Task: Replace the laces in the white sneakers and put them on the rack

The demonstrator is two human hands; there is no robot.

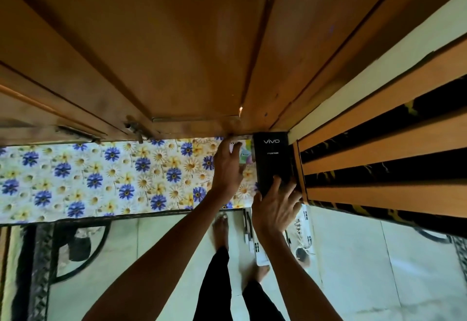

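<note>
The white sneakers (261,257) lie on the pale tiled floor (353,257) directly below the person's right wrist. They are white with small dark markings along the sides, and the right forearm hides much of them, so the laces cannot be made out. A bare foot (220,229) stands just beside them on the left. Above, the right hand (273,209) grips the near end of a black box (270,159), thumb on its left edge and fingers spread over the top and right edge. The left hand (227,171) reaches onto a small colourful box (243,153) just left of the black one; whether it grips or only touches it cannot be told. Both boxes sit at the right end of a shelf with a floral liner (101,174), the black box hard against a slatted wooden panel (379,143). Wooden cabinet doors (177,42) hang close over the back of the shelf. Leftward the liner runs long and bare. On the floor, a dark patterned rug (40,257) borders the tiles at far left.
</note>
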